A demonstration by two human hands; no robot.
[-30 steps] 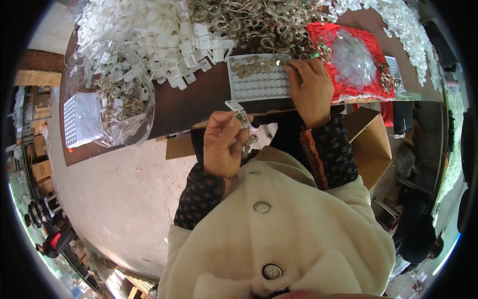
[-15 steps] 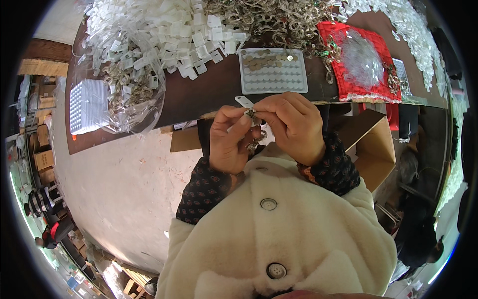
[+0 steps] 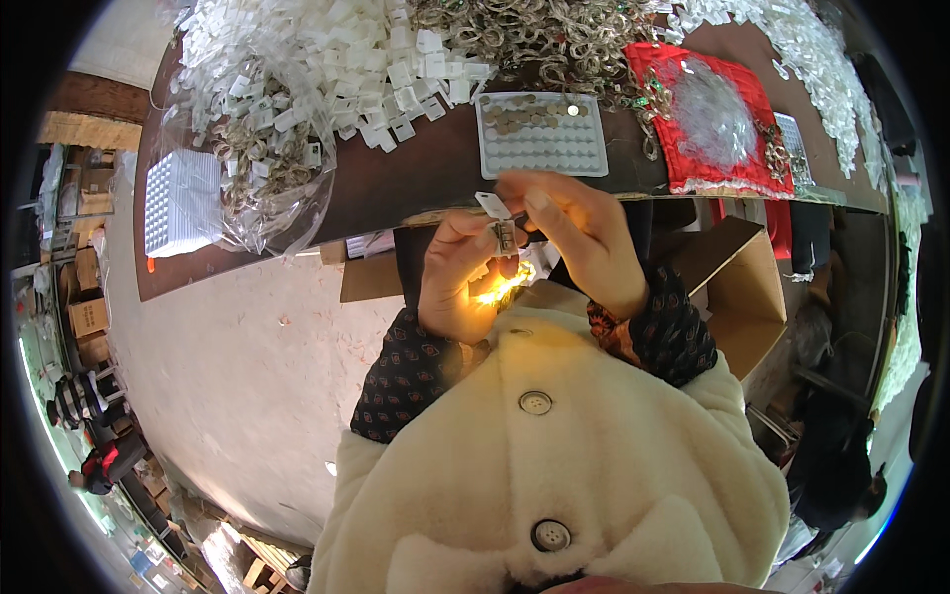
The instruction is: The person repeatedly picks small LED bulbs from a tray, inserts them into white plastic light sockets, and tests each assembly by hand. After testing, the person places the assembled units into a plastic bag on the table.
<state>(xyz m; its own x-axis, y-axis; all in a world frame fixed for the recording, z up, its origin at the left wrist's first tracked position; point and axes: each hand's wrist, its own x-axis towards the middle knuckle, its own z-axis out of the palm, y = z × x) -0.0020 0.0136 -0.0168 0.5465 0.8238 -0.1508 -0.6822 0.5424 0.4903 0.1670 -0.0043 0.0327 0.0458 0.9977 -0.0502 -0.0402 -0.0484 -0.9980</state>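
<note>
A small clear-and-white battery case (image 3: 504, 238) is pinched upright between the thumb and fingers of my left hand (image 3: 457, 277). A white plastic tab (image 3: 492, 205) sticks up just above it. A coil of string lights (image 3: 510, 287) glows yellow beside my left fingers, partly hidden by them. My right hand (image 3: 584, 233) hovers at the right of the case, thumb and fingers apart, its lower fingers partly hidden. Past my hands, a pale moulded tray (image 3: 544, 158) holds several round button batteries (image 3: 524, 114) in its far rows.
White plastic cases (image 3: 366, 74) and coiled wire lights (image 3: 554, 40) are heaped along the table's far side. A clear bag (image 3: 287, 213) and stacked trays (image 3: 183, 203) stand left. Clear plastic pieces lie on red cloth (image 3: 683, 163) at right. Below is a cardboard box (image 3: 752, 307).
The string lights have come on with a yellow glow. My right fingers have let go of the case and spread apart. The left hand still holds it.
</note>
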